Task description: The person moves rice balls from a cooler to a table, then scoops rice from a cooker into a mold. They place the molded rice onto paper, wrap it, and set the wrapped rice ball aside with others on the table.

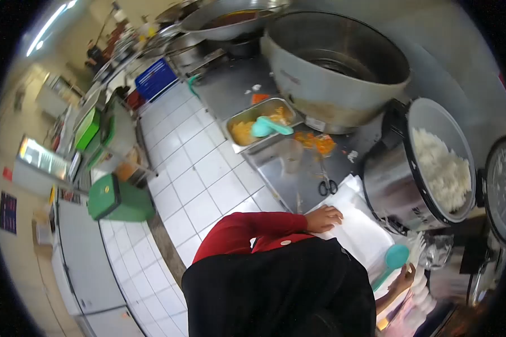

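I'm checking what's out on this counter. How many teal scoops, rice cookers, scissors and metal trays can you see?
Teal scoops: 2, one in the right hand at, one on the tray at
Rice cookers: 2, open and large
Scissors: 1
Metal trays: 1
Total: 6

Top: red, long-sleeved, the sleeve reaching to the left hand (323,218).
Apron: black, covering the front.
Right hand (406,277): forearm bare.
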